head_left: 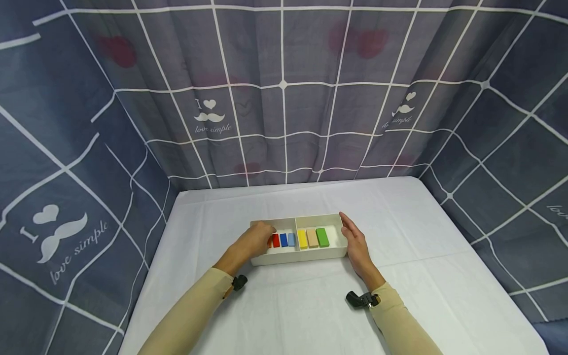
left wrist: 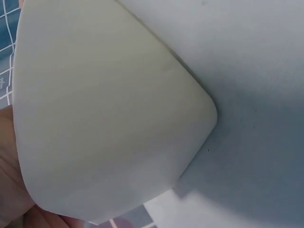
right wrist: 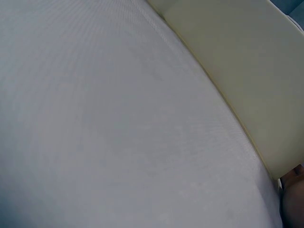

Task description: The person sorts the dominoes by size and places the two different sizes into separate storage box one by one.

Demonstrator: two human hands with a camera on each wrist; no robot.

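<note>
A cream box with a divider lies across the table. My left hand reaches over its left end, fingertips down in the left compartment, pinching an orange block that they mostly cover. Beside it stand a red block, a dark blue block and a light blue block. The right compartment holds a yellow block, a tan block and a green block. Against the box's right end rests my right hand, its fingers fairly straight along the wall.
The box stands on a table with a white cloth. Dark checked curtains enclose the table at the back and both sides. In the left wrist view, the box's outer wall fills much of the picture.
</note>
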